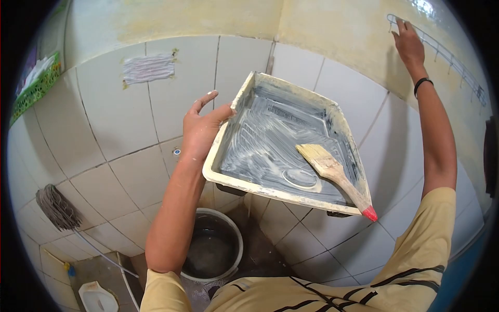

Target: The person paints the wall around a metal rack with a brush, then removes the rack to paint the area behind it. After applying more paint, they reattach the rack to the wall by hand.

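My left hand (200, 130) clamps the tray (244, 93) rim, keeping it level so the brush (335, 174) rests inside. Above the tray, my right hand (408, 44), fingers extended, touches the rack (452, 60), apparently for balance.

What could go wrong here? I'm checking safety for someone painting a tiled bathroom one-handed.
1. The left hand alone grips one edge of the paint tray, which looks tilted; it could tip and spill its grey-white paint.
2. The paintbrush lies loose in the tray, its red-tipped handle overhanging the rim; it might slide out toward the bucket below.
3. The right hand reaches high to the wall rail, so balance may be poor.
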